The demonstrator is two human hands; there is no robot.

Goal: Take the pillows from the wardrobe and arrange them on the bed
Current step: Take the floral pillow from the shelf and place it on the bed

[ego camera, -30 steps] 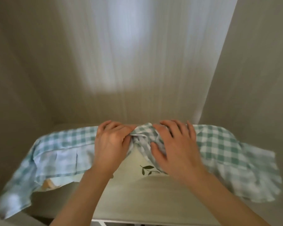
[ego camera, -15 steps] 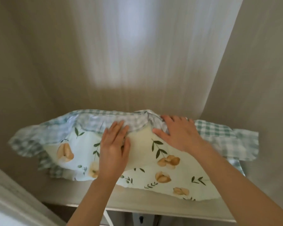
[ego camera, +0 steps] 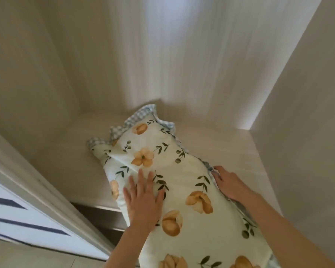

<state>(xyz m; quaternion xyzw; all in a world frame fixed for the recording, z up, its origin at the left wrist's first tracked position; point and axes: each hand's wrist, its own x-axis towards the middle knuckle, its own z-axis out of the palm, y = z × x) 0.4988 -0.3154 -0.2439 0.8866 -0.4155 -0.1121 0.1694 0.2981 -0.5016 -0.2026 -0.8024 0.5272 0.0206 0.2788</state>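
A cream pillow (ego camera: 184,175) with orange flowers, green leaves and a green-checked frill lies lengthwise on the wardrobe shelf (ego camera: 230,149), its near end sticking out past the shelf's front edge towards me. My left hand (ego camera: 143,200) lies flat on the pillow's top, fingers spread. My right hand (ego camera: 227,183) grips the pillow's right edge at the frill, fingers curled under it. The pillow's underside and near end are hidden.
The wardrobe's back panel (ego camera: 162,55) and right side wall (ego camera: 302,132) close in the shelf. A white door frame (ego camera: 46,192) runs diagonally at the left, with a white surface with dark stripes (ego camera: 17,219) beyond it. A darker gap (ego camera: 104,217) shows below the shelf.
The pillow has turned from lying crosswise to lengthwise and slid out towards me. My left hand went from gripping the frill to lying flat; my right hand moved to the right edge.
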